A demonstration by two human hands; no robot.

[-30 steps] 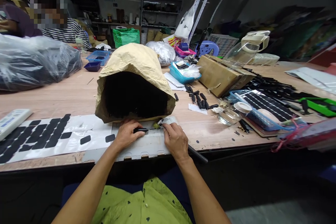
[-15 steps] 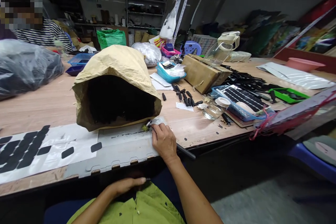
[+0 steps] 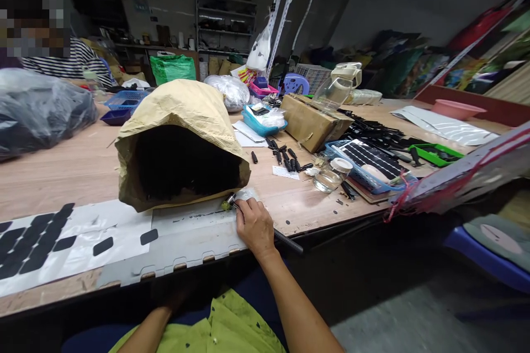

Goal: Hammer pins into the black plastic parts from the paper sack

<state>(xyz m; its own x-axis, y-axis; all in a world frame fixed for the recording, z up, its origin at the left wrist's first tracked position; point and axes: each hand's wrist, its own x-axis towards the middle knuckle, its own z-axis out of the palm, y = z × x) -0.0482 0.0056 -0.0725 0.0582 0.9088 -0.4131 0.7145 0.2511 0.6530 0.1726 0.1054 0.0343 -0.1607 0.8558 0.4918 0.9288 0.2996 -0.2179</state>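
Black patches point(image 3: 65, 243) on a white sheet point(image 3: 120, 220), far left. My left hand point(image 3: 176, 300) is in shadow below the table point(image 3: 83, 162) edge, can't tell how its fingers are. Paper sack point(image 3: 182, 102) gapes, then my right hand point(image 3: 254, 226), curled round a hammer point(image 3: 289, 241), head just beside the sack.

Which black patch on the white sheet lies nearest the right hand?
The black patch at the edge of the white sheet toward the right hand; all the others lie farther left in view.
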